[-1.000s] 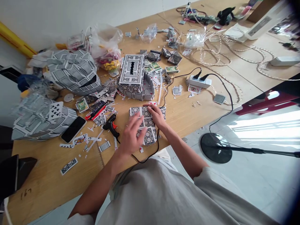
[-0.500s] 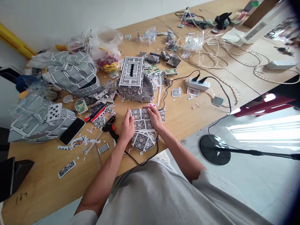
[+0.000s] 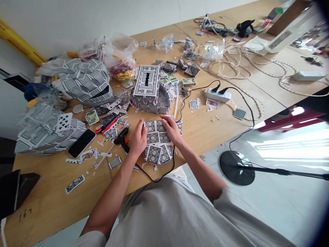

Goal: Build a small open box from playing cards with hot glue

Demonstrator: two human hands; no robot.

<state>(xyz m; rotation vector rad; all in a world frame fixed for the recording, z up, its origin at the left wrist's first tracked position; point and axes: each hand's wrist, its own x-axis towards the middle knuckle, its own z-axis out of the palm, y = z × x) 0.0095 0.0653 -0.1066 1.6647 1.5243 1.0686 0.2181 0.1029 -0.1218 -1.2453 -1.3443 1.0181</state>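
A panel of overlapping playing cards [image 3: 155,138], backs up with black-and-white patterns, lies at the table's front edge between my two hands. My left hand [image 3: 138,138] grips its left edge, thumb along the side. Across from it, my right hand [image 3: 172,130] is closed on the right edge, its fingers reaching over the far corner. The undersides of the fingers are hidden. Just left of my left hand lies a black glue gun [image 3: 122,139] with an orange trigger. Behind the panel stands a box made of cards [image 3: 147,82], with a dark slot in its top.
Two large woven card baskets [image 3: 86,80] [image 3: 48,132] stand at the left, near a phone [image 3: 81,143] and a red-and-black cutter [image 3: 106,123]. Card scraps litter the wood. A power strip [image 3: 218,95], with cords, lies right; the glue gun's black cable [image 3: 164,178] loops along the front edge.
The scene has shifted slightly rightward in view. The cards at the panel's near end sit a little differently, spread more side by side. Both hands keep their hold.
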